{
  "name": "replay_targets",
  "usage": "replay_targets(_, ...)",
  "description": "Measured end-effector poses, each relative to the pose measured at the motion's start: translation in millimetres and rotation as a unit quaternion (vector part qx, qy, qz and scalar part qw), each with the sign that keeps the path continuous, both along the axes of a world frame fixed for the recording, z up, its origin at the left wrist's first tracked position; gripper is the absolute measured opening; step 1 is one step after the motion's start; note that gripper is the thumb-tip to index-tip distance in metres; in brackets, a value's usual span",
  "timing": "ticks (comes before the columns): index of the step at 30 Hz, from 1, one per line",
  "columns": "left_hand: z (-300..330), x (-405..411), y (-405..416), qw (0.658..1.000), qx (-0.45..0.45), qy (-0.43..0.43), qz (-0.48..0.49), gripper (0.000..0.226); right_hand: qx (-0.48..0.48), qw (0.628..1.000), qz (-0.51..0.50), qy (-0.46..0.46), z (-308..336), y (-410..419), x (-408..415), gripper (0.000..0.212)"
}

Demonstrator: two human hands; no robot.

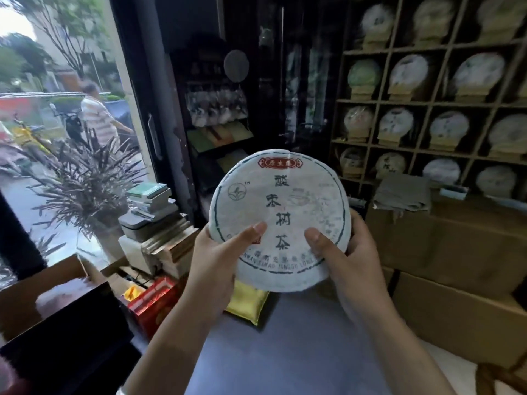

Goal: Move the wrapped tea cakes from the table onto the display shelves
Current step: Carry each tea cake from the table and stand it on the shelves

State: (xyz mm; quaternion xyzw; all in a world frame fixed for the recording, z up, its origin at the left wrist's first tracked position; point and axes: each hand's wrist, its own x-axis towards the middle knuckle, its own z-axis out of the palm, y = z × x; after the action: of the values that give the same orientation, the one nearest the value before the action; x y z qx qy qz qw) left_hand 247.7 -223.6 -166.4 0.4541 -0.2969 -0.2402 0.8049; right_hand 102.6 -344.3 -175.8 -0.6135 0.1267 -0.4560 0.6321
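A round tea cake in white paper with dark printed characters and a red label is held up in front of me, face toward the camera. My left hand grips its lower left edge, thumb on the front. My right hand grips the lower right edge, thumb also on the front. The wooden display shelves stand at the upper right, with several wrapped cakes on small stands in their cubbies. The grey table lies below my arms.
Cardboard boxes are stacked at the right below the shelves, with folded grey cloth on top. A yellow packet and a red box lie at the table's far edge. A plant and a glass door are at the left.
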Motion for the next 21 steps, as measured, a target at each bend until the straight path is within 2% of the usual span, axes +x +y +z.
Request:
replay_targets(5, 27.8, 23.1, -122.8, 0.998, 0.02, -0.011, -0.067, 0.058, -0.012, 0.998, -0.062, -0.015, 23.9, -103.7, 9.5, 0.045)
replay_targets(8, 46.6, 28.7, -203.0, 0.992, 0.024, -0.034, -0.121, 0.051, -0.016, 0.994, -0.107, -0.025, 40.1, -169.6, 5.6, 0.054)
replay_targets(13, 66.6, 29.0, -316.7, 0.974, 0.002, -0.052, -0.222, 0.035, -0.036, 0.983, -0.172, -0.055, 59.4, -258.5, -6.6, 0.05)
replay_targets(18, 70.5, 22.3, -412.6, 0.954, -0.018, -0.057, -0.294, 0.057, -0.031, 0.969, -0.228, -0.088, 62.0, -325.2, -19.4, 0.056)
replay_targets(21, 75.5, 15.3, -470.9, 0.953, -0.07, -0.081, -0.284, 0.095, -0.035, 0.953, -0.281, -0.105, 64.4, -369.0, -21.1, 0.05)
